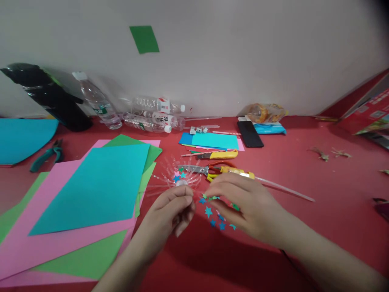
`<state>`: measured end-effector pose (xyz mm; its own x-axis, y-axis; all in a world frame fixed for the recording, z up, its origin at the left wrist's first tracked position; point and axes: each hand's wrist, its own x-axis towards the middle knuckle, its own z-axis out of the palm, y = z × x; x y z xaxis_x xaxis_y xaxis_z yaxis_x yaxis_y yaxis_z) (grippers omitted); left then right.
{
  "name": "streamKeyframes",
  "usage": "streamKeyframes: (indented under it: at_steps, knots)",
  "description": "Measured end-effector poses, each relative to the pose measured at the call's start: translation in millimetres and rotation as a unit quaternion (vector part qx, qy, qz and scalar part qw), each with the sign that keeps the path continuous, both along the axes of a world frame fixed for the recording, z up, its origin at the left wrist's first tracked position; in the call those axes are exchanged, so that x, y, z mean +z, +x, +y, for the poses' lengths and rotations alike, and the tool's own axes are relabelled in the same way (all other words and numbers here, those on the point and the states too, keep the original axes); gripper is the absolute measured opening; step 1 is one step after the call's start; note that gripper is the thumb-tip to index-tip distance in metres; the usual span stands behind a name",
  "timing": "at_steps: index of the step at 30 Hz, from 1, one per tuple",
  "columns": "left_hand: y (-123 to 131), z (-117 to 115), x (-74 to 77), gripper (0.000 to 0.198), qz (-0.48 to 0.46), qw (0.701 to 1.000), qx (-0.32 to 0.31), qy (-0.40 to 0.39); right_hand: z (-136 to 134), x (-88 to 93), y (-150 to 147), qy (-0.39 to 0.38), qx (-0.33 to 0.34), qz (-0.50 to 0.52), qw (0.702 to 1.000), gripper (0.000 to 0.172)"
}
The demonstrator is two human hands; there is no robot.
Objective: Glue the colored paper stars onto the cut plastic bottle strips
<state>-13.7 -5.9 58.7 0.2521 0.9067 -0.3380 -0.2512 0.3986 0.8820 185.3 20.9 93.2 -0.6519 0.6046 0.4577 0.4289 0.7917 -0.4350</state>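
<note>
My left hand [174,207] is closed, its thumb and index finger pinching a clear plastic bottle piece [181,183] cut into thin, splayed strips. Small paper stars [176,178] in blue, teal, green and pink show among the strips. To the right, my right hand [243,200] hovers over a scatter of paper stars [208,211], with a gap between its thumb and curved fingers. I see nothing held in it. Just beyond lie scissors [194,168] and a yellow-handled tool [237,172].
Coloured paper sheets [97,186] cover the left side, near pliers [47,156]. Plastic bottles [148,121] and a black flask [51,95] line the wall. A yellow utility knife [223,154], paper strips [215,141] and a phone [250,134] lie farther back.
</note>
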Motion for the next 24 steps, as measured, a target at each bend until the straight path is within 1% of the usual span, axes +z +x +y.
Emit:
streamKeyframes:
  at_steps: [2,4,7,9,11,12,13,14,15,16,17,18,19,20,21,24]
  knots:
    - [0.7,-1.1,3.9,0.014,-0.013,1.000,-0.010,-0.007,4.6,-3.2,-9.7,-0.008,0.047,0.024,0.999,0.013]
    - [1.2,-2.2,8.1,0.013,-0.021,0.999,-0.016,-0.027,9.1,-9.7,-14.5,-0.039,0.077,0.052,0.995,0.009]
    - [2.0,-3.1,13.6,0.011,-0.015,0.998,-0.012,-0.060,11.7,-18.2,-16.1,-0.092,0.098,0.109,0.985,0.006]
    - [2.0,-3.3,16.9,0.012,-0.001,0.997,-0.024,-0.071,11.7,-20.4,-15.4,-0.130,0.102,0.139,0.976,0.005]
    - [-0.3,-3.3,20.1,0.017,0.045,0.997,-0.041,-0.046,13.1,-19.5,-14.0,-0.166,0.098,0.154,0.969,0.005]
    - [-2.9,-3.2,21.6,0.021,0.085,0.995,-0.041,-0.015,14.8,-18.1,-13.2,-0.180,0.090,0.158,0.967,0.006]
    - [-6.7,-3.0,22.7,0.023,0.145,0.989,-0.017,0.038,17.2,-16.0,-12.6,-0.190,0.075,0.160,0.966,0.007]
    - [-11.3,-2.6,23.2,0.022,0.216,0.970,0.023,0.105,20.0,-13.7,-12.2,-0.196,0.055,0.159,0.966,0.007]
    - [-16.7,-2.0,22.9,0.020,0.294,0.936,0.071,0.179,23.2,-11.2,-12.3,-0.199,0.029,0.156,0.967,0.009]
    - [-22.1,-1.2,21.6,0.014,0.370,0.890,0.093,0.248,26.3,-8.8,-12.8,-0.203,0.004,0.151,0.967,0.010]
    - [-27.2,-0.1,19.3,0.008,0.430,0.841,0.090,0.315,29.2,-6.8,-13.8,-0.209,-0.017,0.145,0.967,0.011]
    - [-31.1,1.0,16.2,0.007,0.472,0.799,0.090,0.362,31.7,-5.5,-15.2,-0.217,-0.031,0.136,0.966,0.012]
    - [-33.6,2.1,12.9,0.011,0.506,0.774,0.078,0.373,33.6,-4.9,-16.8,-0.225,-0.035,0.127,0.966,0.012]
    - [-34.4,3.1,9.6,0.012,0.526,0.756,0.079,0.381,34.9,-5.1,-18.4,-0.232,-0.031,0.116,0.965,0.011]
    - [-33.6,4.0,6.9,0.011,0.539,0.747,0.072,0.383,35.7,-5.9,-20.0,-0.236,-0.019,0.105,0.966,0.011]
    - [-25.7,5.2,3.9,0.010,0.553,0.732,0.082,0.388,36.8,-9.5,-22.7,-0.222,0.015,0.081,0.972,0.009]
